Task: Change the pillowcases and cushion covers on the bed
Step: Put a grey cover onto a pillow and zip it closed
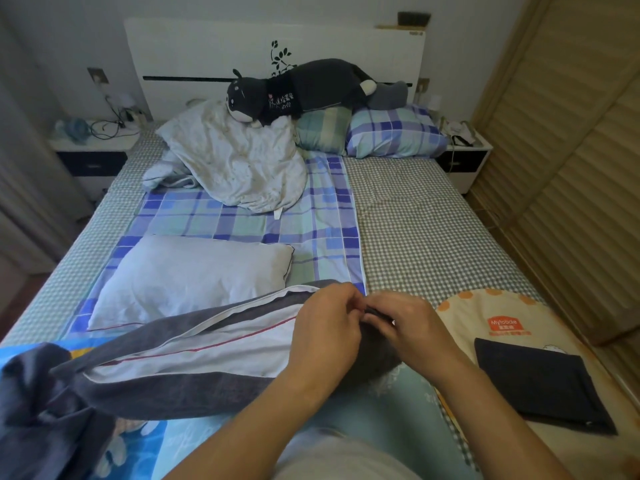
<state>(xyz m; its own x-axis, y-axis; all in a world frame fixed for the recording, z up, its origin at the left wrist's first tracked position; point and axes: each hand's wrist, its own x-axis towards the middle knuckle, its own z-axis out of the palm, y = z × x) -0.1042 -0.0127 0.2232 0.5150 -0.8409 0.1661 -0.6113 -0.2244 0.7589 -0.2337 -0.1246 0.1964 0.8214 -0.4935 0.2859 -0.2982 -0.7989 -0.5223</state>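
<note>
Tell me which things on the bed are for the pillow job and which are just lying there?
For the job: grey cover, white pillow inside it, bare pillow, folded dark cover.
Just lying there: plush cat, bedside cables.

You had a white headboard point(207, 53) against the pale wall point(52, 29). Nightstands sat either side point(93, 150) point(464, 161). Slatted wooden doors point(571, 168) ran along your right.

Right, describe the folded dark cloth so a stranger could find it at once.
Start at the bed and come down to its near right corner, beside the slatted wardrobe doors. A cream quilt with orange dots lies there, and the folded dark cloth sits flat on top of it. Unlike the grey cover being worked on, it is a neat untouched square.
</note>
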